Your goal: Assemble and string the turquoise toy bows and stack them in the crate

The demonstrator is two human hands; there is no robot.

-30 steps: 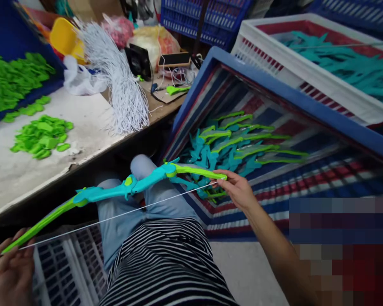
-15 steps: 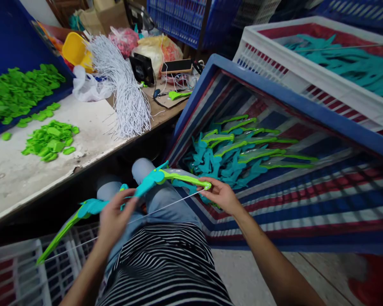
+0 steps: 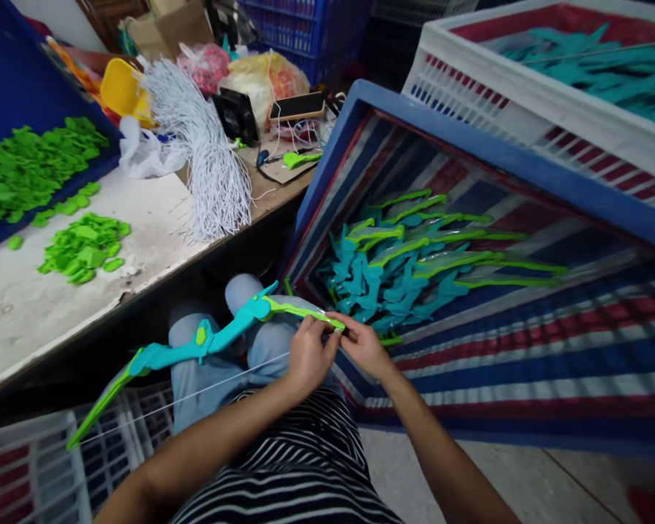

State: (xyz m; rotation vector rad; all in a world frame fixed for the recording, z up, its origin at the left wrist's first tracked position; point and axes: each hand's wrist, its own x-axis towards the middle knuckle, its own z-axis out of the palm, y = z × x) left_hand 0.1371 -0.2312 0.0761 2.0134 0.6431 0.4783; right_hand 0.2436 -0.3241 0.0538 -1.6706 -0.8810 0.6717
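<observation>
A toy bow (image 3: 232,329) with a teal grip and lime-green limbs lies slantwise across my thighs. Its white string (image 3: 207,391) runs from the lower left tip up to my hands. My left hand (image 3: 311,354) has its fingers closed at the bow's right limb, close to the tip. Just beside it, my right hand (image 3: 363,346) pinches the tip itself between thumb and fingers. The string's end at that tip is hidden by my fingers.
A blue-rimmed bin (image 3: 363,98) lined with striped cloth holds several bows (image 3: 398,269). On the table (image 3: 158,255) lie green plastic pieces (image 3: 84,247) and a bundle of white strings (image 3: 212,167). A white crate (image 3: 485,87) with teal parts stands at upper right.
My left hand has moved right, from the bow's teal middle to the right limb near the tip, beside my right hand. The right hand and that tip have shifted slightly left.
</observation>
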